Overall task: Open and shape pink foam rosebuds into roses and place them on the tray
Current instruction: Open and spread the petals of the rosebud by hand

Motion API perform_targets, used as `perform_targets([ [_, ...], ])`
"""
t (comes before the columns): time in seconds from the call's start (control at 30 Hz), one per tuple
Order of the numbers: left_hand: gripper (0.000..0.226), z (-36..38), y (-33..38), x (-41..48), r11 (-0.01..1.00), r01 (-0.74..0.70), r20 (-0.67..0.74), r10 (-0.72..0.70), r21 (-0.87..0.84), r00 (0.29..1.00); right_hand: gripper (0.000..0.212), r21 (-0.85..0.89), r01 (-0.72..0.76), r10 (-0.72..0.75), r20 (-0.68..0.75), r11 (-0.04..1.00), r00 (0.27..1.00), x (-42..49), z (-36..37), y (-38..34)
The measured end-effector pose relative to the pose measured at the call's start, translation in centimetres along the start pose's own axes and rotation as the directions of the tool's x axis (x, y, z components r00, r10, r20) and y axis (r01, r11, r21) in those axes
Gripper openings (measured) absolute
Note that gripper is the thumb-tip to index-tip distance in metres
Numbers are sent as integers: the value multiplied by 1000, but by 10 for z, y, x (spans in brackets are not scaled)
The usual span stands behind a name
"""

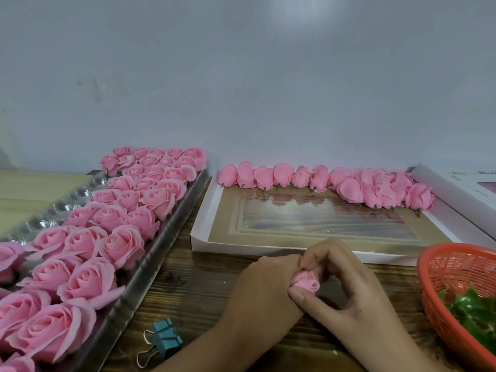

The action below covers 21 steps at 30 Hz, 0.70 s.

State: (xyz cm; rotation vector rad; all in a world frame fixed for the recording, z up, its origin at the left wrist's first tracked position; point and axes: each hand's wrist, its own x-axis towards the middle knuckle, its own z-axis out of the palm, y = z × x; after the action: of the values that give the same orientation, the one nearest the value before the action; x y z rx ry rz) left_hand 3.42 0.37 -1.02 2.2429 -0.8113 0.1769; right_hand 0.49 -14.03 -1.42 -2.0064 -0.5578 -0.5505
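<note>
Wooden table (pixel 188 291), tray (pixel 150 253) of roses (pixel 80 280)

We hold both hands together low in front of us, forearms coming in from the bottom edge and converging. Our left hand (pixel 264 288) turns its back to us, its fingers curled away and closed on the near side of the rosebud (pixel 306 281). Our right hand (pixel 357 296) meets it from the other side, thumb stretched leftward under the bud and index finger arched over its top, pinching it. The two hands touch at the fingertips.
</note>
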Motion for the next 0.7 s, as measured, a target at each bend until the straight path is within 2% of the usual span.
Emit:
perform_targets([
  [0.1, 20, 3, -2, 1, 996, -34, -24, 36, 78, 999, 9, -29, 21, -20, 12, 999, 1000, 0, 1, 0],
  [0.17, 22, 5, -4, 2, 998, -26, -32, 28, 62, 999, 9, -35, 34, -33, 25, 999, 999, 1, 1, 0],
  [0.33, 31, 7, -8, 0, 975, 40, -18, -45, -219, 999, 8, 0, 41, -41, 27, 999, 999, 2, 0, 4],
  [0.4, 32, 7, -10, 2, 963, 38, -9, -42, -268, 999, 8, 11, 41, -42, 15, 999, 999, 2, 0, 4],
  [0.47, 28, 7, -11, 2, 965, 32, -29, -40, -259, 999, 10, 6, 28, -28, 1, 1000, 1000, 2, 0, 4],
  [0.57, 9, 9, -11, 2, 978, 34, -72, -50, -205, 996, 18, 23, -20, 20, -6, 1000, 1000, 2, 1, 5],
  [0.7, 12, 9, -10, 1, 984, 16, -111, -36, -175, 993, 17, 32, -38, 37, 16, 999, 999, 1, 1, 6],
])
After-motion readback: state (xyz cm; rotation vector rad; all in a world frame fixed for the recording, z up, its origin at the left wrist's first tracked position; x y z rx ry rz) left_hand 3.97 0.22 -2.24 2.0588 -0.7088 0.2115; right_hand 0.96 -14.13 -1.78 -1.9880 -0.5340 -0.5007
